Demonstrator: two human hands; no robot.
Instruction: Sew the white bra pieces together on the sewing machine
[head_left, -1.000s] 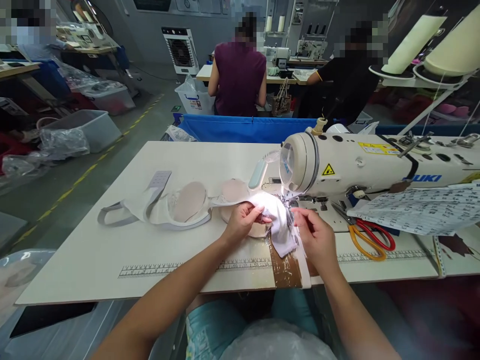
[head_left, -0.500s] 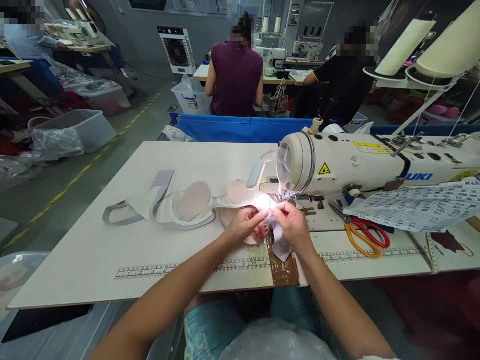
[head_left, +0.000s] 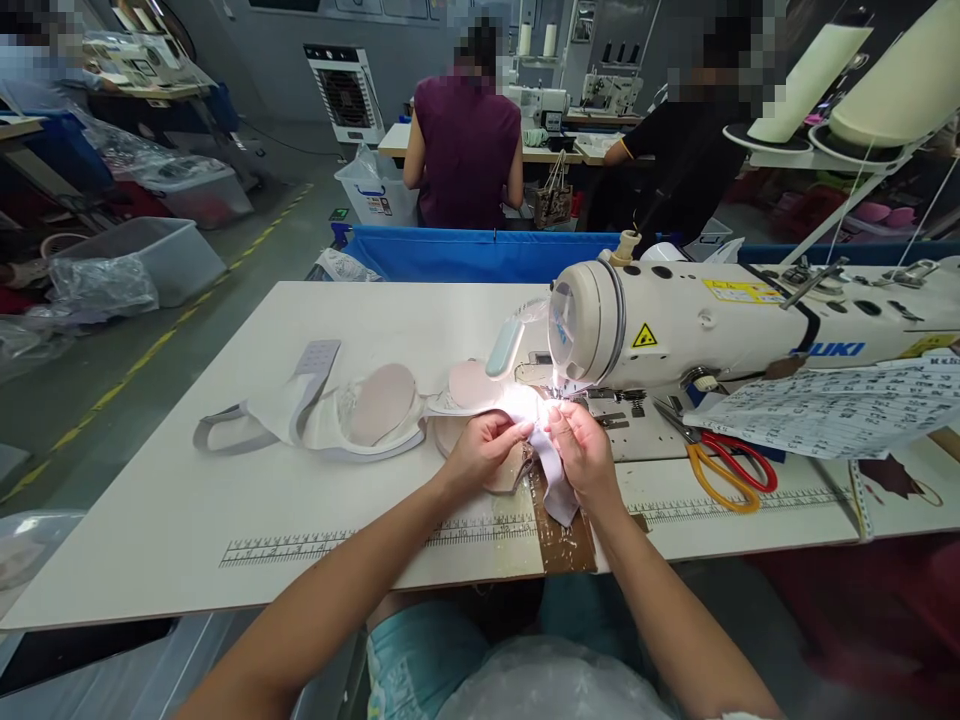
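Note:
A pale bra (head_left: 352,415) lies across the white table (head_left: 225,480), its strap and hook band trailing to the left. Its right end sits under the lit needle of a cream sewing machine (head_left: 675,320). My left hand (head_left: 484,452) pinches the white fabric wing (head_left: 551,475) just in front of the needle. My right hand (head_left: 581,455) is closed on the same strip from the right, fingertips almost meeting the left hand's. The loose end of the fabric hangs toward me over a brown taped patch (head_left: 562,540).
Orange and red scissors (head_left: 724,470) lie right of the needle, beside a printed sheet (head_left: 832,410). Large thread cones (head_left: 892,85) stand at the back right. A blue bin (head_left: 472,255) borders the table's far edge. Two people sit at machines beyond. Plastic crates sit on the floor at left.
My right hand has moved left to meet the left hand at the needle. The white fabric, spread wider a second ago, is now bunched between both hands.

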